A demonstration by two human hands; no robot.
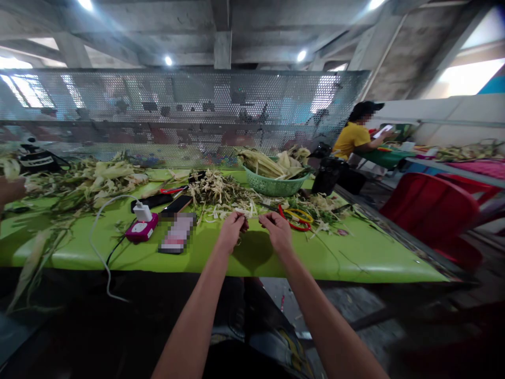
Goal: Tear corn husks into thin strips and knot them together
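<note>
Converging over the green tabletop (339, 258), both forearms (205, 300) slope inward, placing left hand (232, 231) and right hand (277, 230) level, slightly apart. Fingers on each side curl into a narrow pinch, apparently holding a thin pale strand (253, 216) across the gap, near the shredded husk heap (215, 188).

A thin, pale strip (254, 217) is held just below the centre of the frame — pinched at one end by the left hand (233, 231) and at the other by the right hand (277, 229). It is drawn nearly level across the short gap, raised above the green surface. Its ends are hidden by the fingers — its exact length cannot be told.
</note>
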